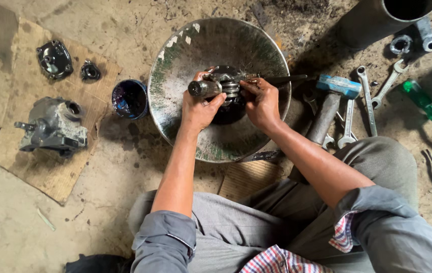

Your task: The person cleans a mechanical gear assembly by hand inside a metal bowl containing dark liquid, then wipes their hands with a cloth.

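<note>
Gripping is observed at the centre of a wide, worn metal basin (175, 65) set on the concrete floor (99, 222). A greasy geared shaft assembly (221, 85) is held over the dark pool in the middle of the basin. The left hand (198, 108) is closed around the near side of the assembly, with its stub end projecting left past the thumb. The right hand (259, 101) is closed on the right side of the part, its fingers curled tight; a dark slender tool (281, 79) is seen running right from this hand over the rim, though the grip on it cannot be made out. Left of the basin, a small blue tub (130, 98) of dark fluid is noted, and further left a grey engine casing (54, 125) and two small covers are laid on cardboard (49, 177). Right of the basin, a hammer (332, 101), several spanners (367, 98) and green-handled screwdrivers (423, 101) are laid out. It is judged that the work is done best with the part kept low over the basin so that drips are caught, the oily shaft being steadied firmly by the left hand against slipping, and the tool being applied with short, controlled pressure.
</note>
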